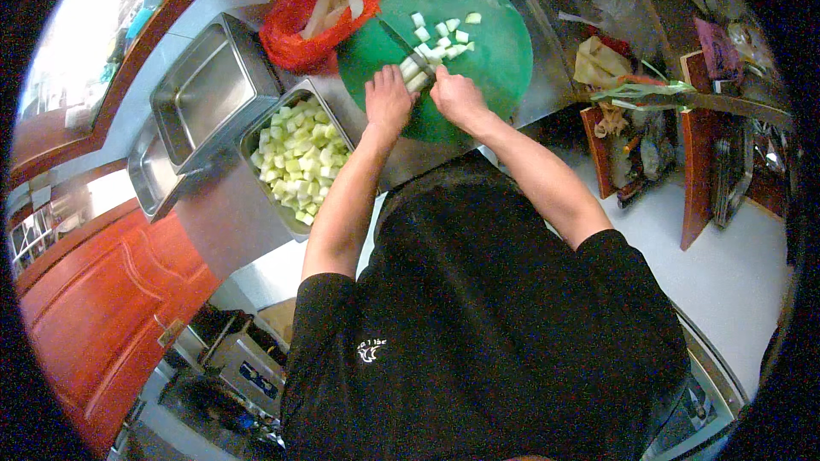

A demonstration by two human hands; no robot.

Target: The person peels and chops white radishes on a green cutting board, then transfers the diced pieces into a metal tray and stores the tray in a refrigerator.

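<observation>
On a round green cutting board (500,70), my right hand (458,99) grips a kitchen knife (400,41). Its blade lies across pale green vegetable strips (418,80). My left hand (389,97) presses on the near left side of these strips, its fingers beside the blade. Several cut cubes (443,29) are scattered on the board beyond the knife. Left of the board, a deep steel pan (312,86) holds many similar pale green cubes (301,153). My left forearm covers part of the pan's right side. The knife's handle is mostly hidden in my right hand.
A red plastic bag (288,45) with pale vegetable pieces or peelings (333,3) touches the board's upper left. Two steel pans, one larger (208,96) and one smaller (150,169), stand farther left. Shelving with bags (602,61) is at right, a red-brown door (122,307) at lower left.
</observation>
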